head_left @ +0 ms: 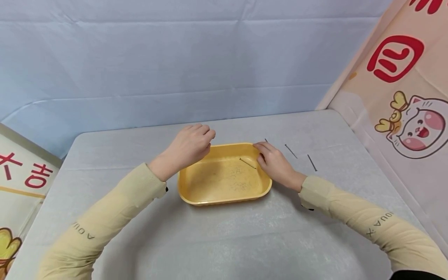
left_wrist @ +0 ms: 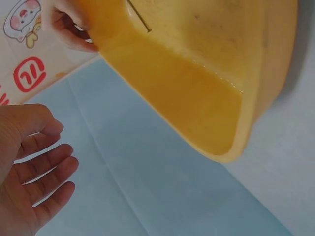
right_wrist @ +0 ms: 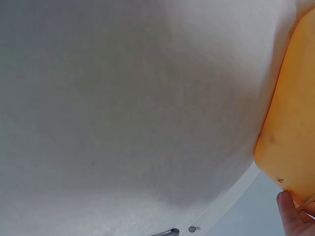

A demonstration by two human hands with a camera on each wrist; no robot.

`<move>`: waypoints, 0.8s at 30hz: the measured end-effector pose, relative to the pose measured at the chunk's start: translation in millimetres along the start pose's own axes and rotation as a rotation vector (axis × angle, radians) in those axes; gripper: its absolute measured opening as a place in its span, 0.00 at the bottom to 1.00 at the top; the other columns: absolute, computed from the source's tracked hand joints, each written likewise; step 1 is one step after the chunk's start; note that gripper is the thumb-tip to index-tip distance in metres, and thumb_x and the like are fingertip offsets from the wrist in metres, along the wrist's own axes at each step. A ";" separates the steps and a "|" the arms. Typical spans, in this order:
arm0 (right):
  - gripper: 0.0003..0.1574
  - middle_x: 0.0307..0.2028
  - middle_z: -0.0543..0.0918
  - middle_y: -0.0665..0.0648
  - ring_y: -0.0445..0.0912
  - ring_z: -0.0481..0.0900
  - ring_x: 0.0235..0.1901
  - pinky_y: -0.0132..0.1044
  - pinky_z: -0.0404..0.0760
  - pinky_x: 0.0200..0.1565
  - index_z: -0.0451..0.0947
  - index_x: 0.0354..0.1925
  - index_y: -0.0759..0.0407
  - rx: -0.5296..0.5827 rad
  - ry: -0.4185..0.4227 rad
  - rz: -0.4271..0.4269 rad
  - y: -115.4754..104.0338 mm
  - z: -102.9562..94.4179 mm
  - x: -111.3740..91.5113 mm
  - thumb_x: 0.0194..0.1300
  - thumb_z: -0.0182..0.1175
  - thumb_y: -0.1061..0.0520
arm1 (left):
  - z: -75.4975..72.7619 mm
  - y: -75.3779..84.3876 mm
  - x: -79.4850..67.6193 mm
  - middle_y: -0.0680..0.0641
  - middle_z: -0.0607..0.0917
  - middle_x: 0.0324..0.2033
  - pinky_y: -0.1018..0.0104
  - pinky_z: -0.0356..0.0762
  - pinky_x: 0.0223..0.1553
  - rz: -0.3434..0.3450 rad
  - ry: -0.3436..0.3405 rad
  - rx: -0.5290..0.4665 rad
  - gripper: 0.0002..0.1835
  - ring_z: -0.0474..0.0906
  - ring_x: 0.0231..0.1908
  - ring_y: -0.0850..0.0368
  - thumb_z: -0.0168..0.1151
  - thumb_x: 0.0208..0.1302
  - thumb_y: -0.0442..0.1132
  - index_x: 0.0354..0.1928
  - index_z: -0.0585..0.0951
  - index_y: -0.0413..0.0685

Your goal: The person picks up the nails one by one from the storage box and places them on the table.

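A shallow yellow plastic tray [head_left: 224,196] stands on the table with one long nail [head_left: 247,163] lying inside near its right end. Over the tray's far left corner hovers my left hand [head_left: 191,144]. Its fingers curve loosely with nothing between them in the left wrist view, apart from the tray wall [left_wrist: 172,98]. My right hand [head_left: 277,162] grips the tray's far right corner. In the right wrist view its thumb [right_wrist: 288,209] lies against the tray's outer wall [right_wrist: 290,132], while the other fingers are mostly hidden.
On the grey cloth-covered table [head_left: 224,241], right of the tray, lie two nails, a nearer one [head_left: 312,162] and a farther one [head_left: 291,151]. The end of another [head_left: 266,140] shows just beyond my right hand. A pale blue cloth wall [head_left: 210,58] rises behind; printed panels flank the table.
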State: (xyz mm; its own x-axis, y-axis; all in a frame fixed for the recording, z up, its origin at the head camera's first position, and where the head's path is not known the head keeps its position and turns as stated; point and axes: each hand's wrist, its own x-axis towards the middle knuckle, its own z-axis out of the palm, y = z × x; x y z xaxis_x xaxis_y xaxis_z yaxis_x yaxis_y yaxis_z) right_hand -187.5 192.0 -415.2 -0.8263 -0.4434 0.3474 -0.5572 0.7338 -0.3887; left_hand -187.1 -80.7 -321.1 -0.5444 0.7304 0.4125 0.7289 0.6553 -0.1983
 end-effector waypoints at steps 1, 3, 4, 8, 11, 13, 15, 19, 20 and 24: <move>0.21 0.51 0.73 0.65 0.54 0.75 0.46 0.42 0.78 0.43 0.70 0.54 0.72 0.000 0.000 0.000 0.0 0.0 -0.1 0.61 0.50 0.67 | 0.2 0.7 1.2 0.47 0.75 0.23 0.68 0.61 0.20 0.001 0.004 -0.001 0.03 0.67 0.22 0.53 0.57 0.52 0.28 0.30 0.75 0.41; 0.21 0.51 0.73 0.65 0.54 0.75 0.47 0.43 0.78 0.44 0.70 0.54 0.72 0.000 0.002 -0.002 0.0 0.0 -0.2 0.61 0.50 0.68 | 1.0 2.1 3.5 0.47 0.74 0.23 0.68 0.61 0.20 0.003 0.011 -0.003 0.03 0.67 0.22 0.52 0.57 0.51 0.28 0.29 0.75 0.41; 0.21 0.51 0.73 0.65 0.54 0.75 0.47 0.43 0.78 0.44 0.70 0.54 0.72 0.000 0.002 -0.003 0.0 0.0 -0.4 0.61 0.50 0.68 | 1.2 2.9 4.5 0.47 0.74 0.23 0.68 0.61 0.19 0.004 0.014 -0.005 0.03 0.67 0.22 0.52 0.57 0.51 0.28 0.29 0.75 0.41; 0.21 0.50 0.73 0.66 0.54 0.75 0.47 0.43 0.78 0.44 0.70 0.53 0.72 -0.002 0.003 -0.007 0.1 -0.1 -0.8 0.61 0.50 0.68 | 2.2 5.4 9.2 0.47 0.74 0.22 0.68 0.62 0.20 0.007 0.024 -0.013 0.03 0.67 0.22 0.52 0.56 0.52 0.28 0.29 0.75 0.41; 0.21 0.50 0.73 0.65 0.54 0.76 0.46 0.42 0.78 0.42 0.71 0.53 0.72 -0.002 0.006 -0.009 0.0 -0.6 -1.1 0.60 0.50 0.68 | 2.6 6.9 12.5 0.47 0.75 0.23 0.68 0.64 0.21 0.007 0.032 -0.019 0.03 0.67 0.23 0.52 0.56 0.52 0.28 0.29 0.75 0.41; 0.21 0.50 0.73 0.65 0.54 0.76 0.45 0.42 0.78 0.41 0.71 0.53 0.72 -0.003 0.007 -0.011 -0.2 -0.9 -1.2 0.60 0.50 0.68 | 3.3 7.8 14.4 0.47 0.75 0.22 0.68 0.64 0.22 0.009 0.042 -0.021 0.03 0.67 0.23 0.53 0.56 0.51 0.27 0.28 0.75 0.41; 0.21 0.50 0.73 0.65 0.54 0.76 0.45 0.42 0.78 0.41 0.71 0.53 0.72 -0.003 0.008 -0.013 -0.6 -1.2 -1.3 0.60 0.50 0.68 | 3.8 8.8 16.1 0.48 0.74 0.21 0.68 0.63 0.21 0.011 0.053 -0.022 0.03 0.66 0.22 0.53 0.55 0.51 0.27 0.27 0.74 0.41; 0.21 0.50 0.73 0.65 0.54 0.75 0.46 0.42 0.78 0.42 0.71 0.53 0.72 -0.002 0.008 -0.013 -0.7 -1.3 -1.2 0.60 0.50 0.68 | 5.3 10.8 19.3 0.48 0.72 0.19 0.68 0.61 0.20 0.012 0.066 -0.027 0.04 0.64 0.20 0.53 0.53 0.51 0.27 0.25 0.73 0.41; 0.21 0.50 0.74 0.65 0.54 0.75 0.46 0.42 0.78 0.43 0.71 0.53 0.72 -0.002 0.008 -0.012 -0.6 -1.2 -1.1 0.60 0.50 0.68 | 5.5 11.3 20.2 0.48 0.72 0.19 0.68 0.61 0.20 0.012 0.065 -0.032 0.04 0.64 0.20 0.53 0.53 0.50 0.26 0.25 0.73 0.41; 0.21 0.50 0.74 0.65 0.54 0.75 0.47 0.42 0.78 0.44 0.71 0.53 0.72 -0.001 0.009 -0.008 -0.5 -0.9 -0.8 0.60 0.50 0.68 | 6.9 13.2 24.0 0.48 0.71 0.19 0.68 0.62 0.21 0.003 0.054 -0.052 0.04 0.64 0.21 0.53 0.51 0.51 0.26 0.25 0.73 0.41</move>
State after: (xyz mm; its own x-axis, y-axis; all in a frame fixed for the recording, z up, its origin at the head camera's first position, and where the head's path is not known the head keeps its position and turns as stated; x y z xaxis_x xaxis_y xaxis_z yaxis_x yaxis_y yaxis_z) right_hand -186.5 192.4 -414.5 -0.8210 -0.4443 0.3585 -0.5636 0.7309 -0.3848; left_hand -193.5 -53.2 -320.0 -0.5203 0.7199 0.4593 0.7516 0.6414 -0.1540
